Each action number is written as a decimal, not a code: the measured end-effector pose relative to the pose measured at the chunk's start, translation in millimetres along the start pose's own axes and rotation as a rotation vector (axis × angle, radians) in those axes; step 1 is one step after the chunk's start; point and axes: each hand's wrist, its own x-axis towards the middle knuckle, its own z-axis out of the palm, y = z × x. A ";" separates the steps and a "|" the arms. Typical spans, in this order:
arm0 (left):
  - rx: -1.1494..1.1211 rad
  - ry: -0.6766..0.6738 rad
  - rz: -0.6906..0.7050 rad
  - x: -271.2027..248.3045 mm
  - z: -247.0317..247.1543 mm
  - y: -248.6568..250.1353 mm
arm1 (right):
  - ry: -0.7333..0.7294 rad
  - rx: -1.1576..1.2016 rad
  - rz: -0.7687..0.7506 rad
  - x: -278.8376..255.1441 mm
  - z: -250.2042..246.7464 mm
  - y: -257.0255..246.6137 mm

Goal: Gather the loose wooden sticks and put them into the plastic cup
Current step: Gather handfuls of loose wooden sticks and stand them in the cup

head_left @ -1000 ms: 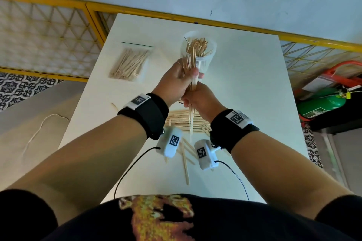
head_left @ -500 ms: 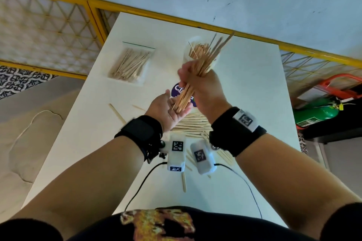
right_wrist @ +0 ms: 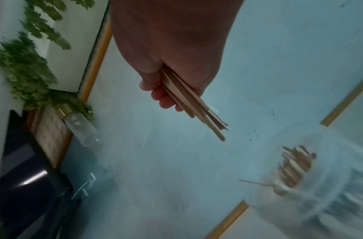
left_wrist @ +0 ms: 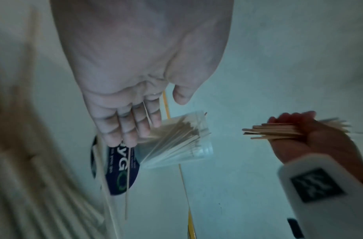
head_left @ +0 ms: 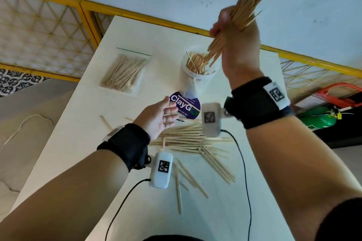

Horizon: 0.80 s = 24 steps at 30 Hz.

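Head view: right hand [head_left: 238,45] was raised at about 1 o'clock of the frame, fingers curled tight round a bundle of sticks [head_left: 235,23], tilted, lower tips above the mouth of the plastic cup [head_left: 195,76]. Cup stood upright on the white table [head_left: 244,88], part full of sticks. Left hand [head_left: 158,119] hovered low at the cup's 7 o'clock, palm up, fingers straight and together, holding nothing. Loose sticks [head_left: 188,141] lay in a pile on the table at the cup's 6 o'clock, more scattered nearer the body. A clear bag of sticks [head_left: 123,72] lay at the cup's 9 o'clock. A round purple sticker [head_left: 186,107] sat at the cup's base.

Left wrist view: left hand's fingers [left_wrist: 127,127] were straight, pressed side by side, thumb apart; cup [left_wrist: 176,140] just beyond the fingertips; right hand [left_wrist: 311,140] with its bundle at 3 o'clock.

Right wrist view: right hand [right_wrist: 172,53] gripped the bundle [right_wrist: 195,103]; cup [right_wrist: 295,171] blurred, at 4 o'clock.
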 end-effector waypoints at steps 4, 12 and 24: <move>0.253 -0.001 0.258 9.8 9.4 28.5 | -0.033 -0.217 0.151 25.7 -0.8 35.2; 0.820 0.201 0.663 47.4 37.9 67.1 | -0.162 -0.755 0.208 34.3 -14.7 80.6; 1.020 0.247 0.741 70.4 44.2 63.7 | -0.552 -0.963 0.404 55.3 -7.7 70.6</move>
